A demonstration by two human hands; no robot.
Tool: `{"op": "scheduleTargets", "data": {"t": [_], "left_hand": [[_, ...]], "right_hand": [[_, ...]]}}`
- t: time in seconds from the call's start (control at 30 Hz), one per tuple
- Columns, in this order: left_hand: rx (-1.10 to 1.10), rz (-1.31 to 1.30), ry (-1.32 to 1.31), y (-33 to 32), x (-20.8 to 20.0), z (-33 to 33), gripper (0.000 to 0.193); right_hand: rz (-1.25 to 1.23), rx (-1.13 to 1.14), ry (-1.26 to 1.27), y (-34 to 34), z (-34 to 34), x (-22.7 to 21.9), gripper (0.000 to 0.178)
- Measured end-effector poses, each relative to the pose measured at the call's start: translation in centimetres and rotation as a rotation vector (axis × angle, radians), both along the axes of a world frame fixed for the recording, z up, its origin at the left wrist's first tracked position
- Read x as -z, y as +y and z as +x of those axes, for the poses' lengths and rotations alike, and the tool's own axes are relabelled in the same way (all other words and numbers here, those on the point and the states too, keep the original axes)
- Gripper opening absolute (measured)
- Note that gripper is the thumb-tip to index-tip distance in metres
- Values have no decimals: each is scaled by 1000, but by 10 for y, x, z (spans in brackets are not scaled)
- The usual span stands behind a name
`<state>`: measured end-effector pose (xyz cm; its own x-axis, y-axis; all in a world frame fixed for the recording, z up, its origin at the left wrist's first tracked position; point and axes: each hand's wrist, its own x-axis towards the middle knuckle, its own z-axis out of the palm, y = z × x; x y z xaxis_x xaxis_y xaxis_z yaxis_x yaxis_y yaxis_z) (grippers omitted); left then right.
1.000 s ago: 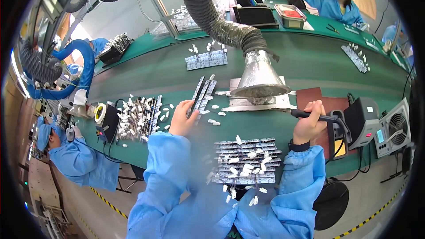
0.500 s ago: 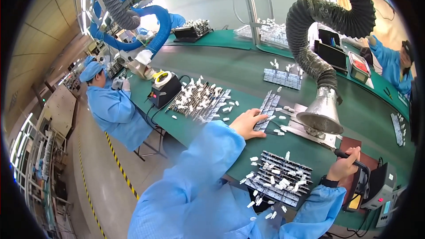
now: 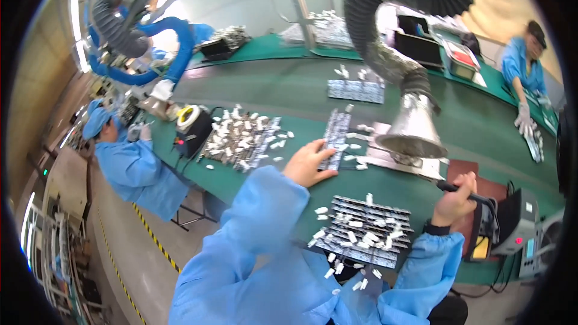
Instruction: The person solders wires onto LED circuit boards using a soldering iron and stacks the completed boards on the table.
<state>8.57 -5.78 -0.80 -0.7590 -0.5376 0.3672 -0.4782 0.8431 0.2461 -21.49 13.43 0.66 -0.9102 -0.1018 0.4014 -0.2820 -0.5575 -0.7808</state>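
Note:
My left hand [image 3: 310,164] reaches across the green bench. Its thumb and fingers hold the near left edge of a narrow circuit board panel [image 3: 338,130], which lies flat with white connectors on short wires along its right side. In my right hand [image 3: 456,200] is a soldering iron [image 3: 448,186], gripped by its black handle. Its tip points left, by the right end of a pale metal plate [image 3: 374,154]. Over that plate hangs the metal fume hood [image 3: 413,135]. Nearer me lies a stack of board strips [image 3: 367,229] with loose white connectors.
A soldering station [image 3: 516,222] stands at right, beside a brown pad [image 3: 481,176]. Left of my hand lies a pile of wired boards [image 3: 238,138], next to a black box [image 3: 194,134]. Another panel [image 3: 355,91] lies farther back. Co-workers sit at left and far right.
The whole view has shifted, so the bench sits farther left in the picture. Both my hands keep their holds. The far-right co-worker's raised arm has come down to a board.

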Motion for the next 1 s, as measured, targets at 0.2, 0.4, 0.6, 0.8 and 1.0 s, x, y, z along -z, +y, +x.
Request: {"op": "scheduleTargets", "data": {"t": [0.2, 0.4, 0.6, 0.8, 1.0], "left_hand": [[66, 207, -110, -11, -19, 12, 63], [27, 468, 42, -80, -55, -4, 50], [-333, 882, 171, -204, -10, -107, 48], [-460, 856, 62, -288, 42, -180, 60], [-15, 613, 234, -351, 63, -234, 55]], "right_hand": [[15, 8, -1, -7, 8, -7, 42], [19, 39, -5, -1, 4, -2, 38], [42, 40, -8, -1, 3, -4, 38], [71, 115, -10, -5, -10, 3, 39], [21, 102, 9, -12, -16, 8, 40]]}}
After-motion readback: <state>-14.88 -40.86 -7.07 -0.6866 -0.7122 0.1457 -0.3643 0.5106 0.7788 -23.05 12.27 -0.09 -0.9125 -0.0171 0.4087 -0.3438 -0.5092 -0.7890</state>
